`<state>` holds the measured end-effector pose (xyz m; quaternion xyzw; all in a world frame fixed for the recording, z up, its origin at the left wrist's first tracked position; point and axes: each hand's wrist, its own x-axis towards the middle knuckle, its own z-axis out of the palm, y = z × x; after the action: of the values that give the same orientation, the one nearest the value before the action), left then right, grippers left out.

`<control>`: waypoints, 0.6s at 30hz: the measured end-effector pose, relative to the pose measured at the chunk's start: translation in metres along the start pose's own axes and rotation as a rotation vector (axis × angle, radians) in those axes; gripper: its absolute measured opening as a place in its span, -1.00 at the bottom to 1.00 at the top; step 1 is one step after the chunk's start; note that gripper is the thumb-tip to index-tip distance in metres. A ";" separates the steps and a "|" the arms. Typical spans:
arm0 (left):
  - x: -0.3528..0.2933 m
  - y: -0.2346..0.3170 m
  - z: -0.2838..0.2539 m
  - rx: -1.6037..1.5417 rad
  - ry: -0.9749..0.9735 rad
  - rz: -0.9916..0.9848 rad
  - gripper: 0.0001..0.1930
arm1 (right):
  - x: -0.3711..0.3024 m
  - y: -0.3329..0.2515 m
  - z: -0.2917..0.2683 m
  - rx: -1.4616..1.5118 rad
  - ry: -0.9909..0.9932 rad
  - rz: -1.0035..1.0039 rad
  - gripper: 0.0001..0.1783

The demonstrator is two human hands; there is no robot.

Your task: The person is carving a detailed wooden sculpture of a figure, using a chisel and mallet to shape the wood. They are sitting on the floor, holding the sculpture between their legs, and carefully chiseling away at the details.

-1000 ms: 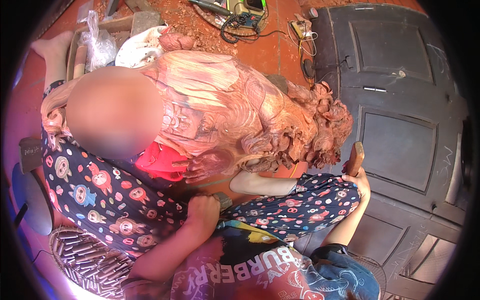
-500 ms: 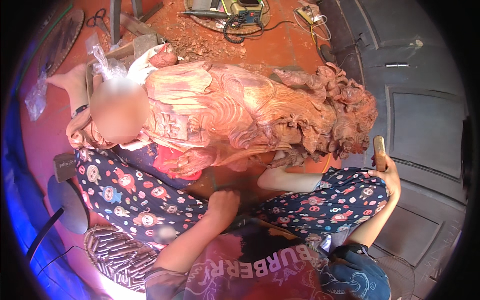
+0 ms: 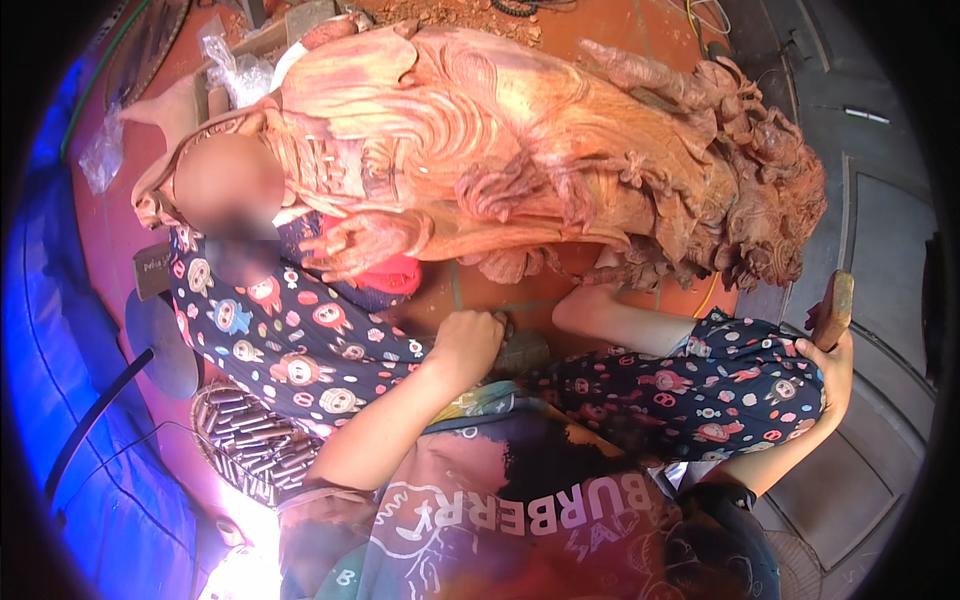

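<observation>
A large reddish-brown carved wooden statue (image 3: 430,140) lies across in front of me, deeply cut with folds, a carved hand and a dense knotted end at the right. My left hand (image 3: 468,347) is closed in a fist over my lap, just below the statue. A dark grey-green, rounded object (image 3: 520,355) shows beside that fist; whether I grip it is hidden. Out by my right knee, my right hand (image 3: 832,372) holds a tan wooden block (image 3: 836,308) with a dark reddish strip along one side, somewhat like a brush. The block stands upright, apart from the statue.
A round basket of many metal carving tools (image 3: 255,440) sits at my left, below a dark round disc (image 3: 165,345). Blue sheeting (image 3: 90,430) lines the left side. A grey panelled door (image 3: 890,250) stands close at the right. Wood chips and clear plastic (image 3: 235,70) lie behind.
My view has tilted, so the statue now sits higher and larger in it, and the tools at the back are mostly out of sight. Both hands keep their closed holds.
</observation>
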<state>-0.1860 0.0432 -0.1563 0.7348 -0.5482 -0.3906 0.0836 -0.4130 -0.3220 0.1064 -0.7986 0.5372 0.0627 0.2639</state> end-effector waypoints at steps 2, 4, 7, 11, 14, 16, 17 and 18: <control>0.000 0.000 -0.004 -0.029 -0.010 -0.014 -0.71 | -0.001 -0.004 0.003 0.001 0.012 -0.017 -0.42; 0.000 0.000 -0.001 -0.012 -0.010 -0.014 -0.71 | -0.001 -0.005 0.003 -0.013 0.017 -0.039 -0.42; 0.003 -0.002 0.002 -0.003 -0.003 -0.015 -0.71 | 0.001 -0.006 0.001 -0.035 0.018 -0.056 -0.42; 0.003 0.000 -0.002 -0.013 -0.010 -0.023 -0.70 | 0.000 -0.009 0.000 -0.036 -0.010 -0.055 -0.40; 0.001 0.003 -0.006 -0.019 -0.004 -0.045 -0.71 | 0.000 -0.012 0.001 -0.028 -0.006 -0.073 -0.38; -0.001 0.004 -0.005 -0.025 0.001 -0.055 -0.71 | -0.001 -0.014 0.001 -0.031 -0.027 -0.068 -0.35; -0.001 0.004 -0.003 -0.032 0.008 -0.057 -0.71 | 0.000 -0.013 0.001 -0.033 -0.026 -0.065 -0.33; -0.001 0.004 -0.002 -0.038 0.016 -0.059 -0.71 | 0.000 -0.012 0.001 -0.035 -0.026 -0.061 -0.31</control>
<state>-0.1880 0.0416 -0.1526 0.7519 -0.5182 -0.3974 0.0905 -0.4023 -0.3183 0.1100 -0.8184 0.5078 0.0743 0.2586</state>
